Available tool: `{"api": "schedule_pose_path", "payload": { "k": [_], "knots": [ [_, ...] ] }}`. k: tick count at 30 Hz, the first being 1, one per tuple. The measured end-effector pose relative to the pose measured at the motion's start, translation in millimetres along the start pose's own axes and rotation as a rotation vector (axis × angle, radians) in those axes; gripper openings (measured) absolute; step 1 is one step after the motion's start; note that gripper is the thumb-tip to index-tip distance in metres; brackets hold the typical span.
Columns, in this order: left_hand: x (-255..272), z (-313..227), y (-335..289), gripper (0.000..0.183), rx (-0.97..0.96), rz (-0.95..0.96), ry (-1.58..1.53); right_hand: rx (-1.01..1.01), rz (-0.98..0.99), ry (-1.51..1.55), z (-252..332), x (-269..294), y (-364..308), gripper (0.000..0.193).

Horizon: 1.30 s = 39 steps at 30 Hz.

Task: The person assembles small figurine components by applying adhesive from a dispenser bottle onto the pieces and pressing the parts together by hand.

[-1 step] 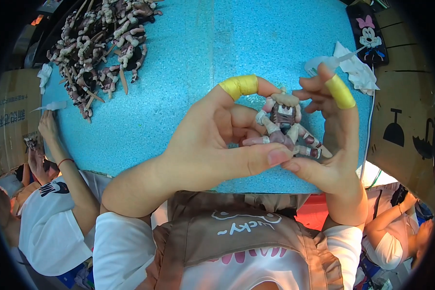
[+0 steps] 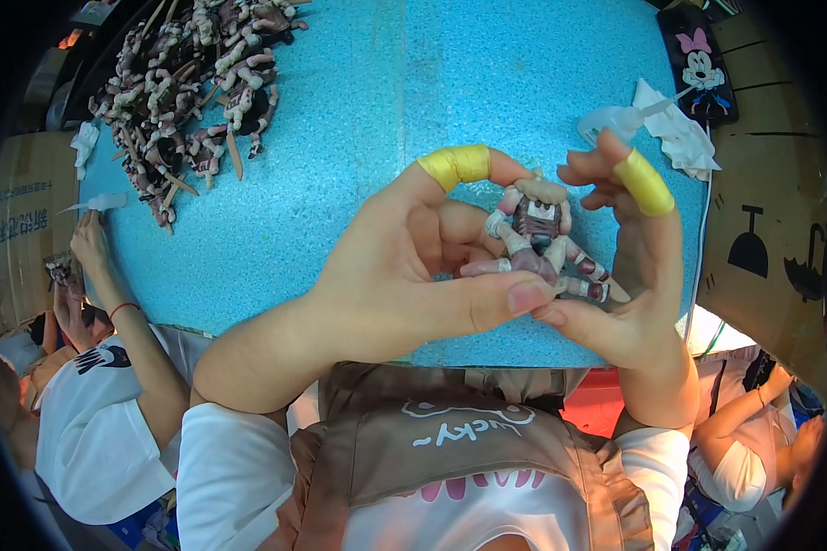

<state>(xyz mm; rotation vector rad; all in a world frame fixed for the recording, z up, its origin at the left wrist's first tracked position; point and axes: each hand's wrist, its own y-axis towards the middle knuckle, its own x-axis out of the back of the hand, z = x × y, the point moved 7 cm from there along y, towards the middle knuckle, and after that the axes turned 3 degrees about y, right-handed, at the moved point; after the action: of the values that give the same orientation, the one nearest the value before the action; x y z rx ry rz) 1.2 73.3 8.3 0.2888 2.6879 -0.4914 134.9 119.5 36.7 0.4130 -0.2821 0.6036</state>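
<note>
A small toy figurine, with a striped brown torso, tan head piece and pale and mauve limbs, is between my hands. My left hand is closed on it: the index finger, wrapped in yellow tape, reaches its top and the thumb lies along its lower side. My right hand curves round the other side. Its thumb is by the figurine's legs, and its taped index finger stands raised, apart from the figurine. The tip of a flat wooden stick shows beside the legs. Part of the figurine's back is hidden by my left fingers.
A heap of similar figurines with sticks lies at the far left of the blue table. At the right are a translucent squeeze bottle, white tissue and black phone case. Cardboard flanks both sides; co-workers sit left and right.
My right index finger has dipped slightly, and its fingers have shifted a little to the left. My left hand and the figurine stay almost the same.
</note>
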Motion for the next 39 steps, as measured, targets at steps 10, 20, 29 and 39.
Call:
{"api": "schedule_pose_path", "payload": {
  "k": [10, 20, 29, 39],
  "knots": [
    [-5, 5, 0, 0.065, 0.054, 0.016, -0.093, 0.102, -0.028, 0.134, 5, -2, -5, 0.063],
    [-5, 4, 0, 0.071, -0.04, 0.04, -0.054, 0.125, -0.063, 0.396, 4, -13, -8, 0.074],
    [-6, 6, 1, 0.072, -0.047, 0.049, -0.055, 0.113, 0.008, 0.364, 7, -7, -11, 0.076],
    [-8, -4, 4, 0.07, -0.341, 0.101, 0.127, 0.134, -0.24, 0.781, 2, -8, -2, 0.085]
  ]
}}
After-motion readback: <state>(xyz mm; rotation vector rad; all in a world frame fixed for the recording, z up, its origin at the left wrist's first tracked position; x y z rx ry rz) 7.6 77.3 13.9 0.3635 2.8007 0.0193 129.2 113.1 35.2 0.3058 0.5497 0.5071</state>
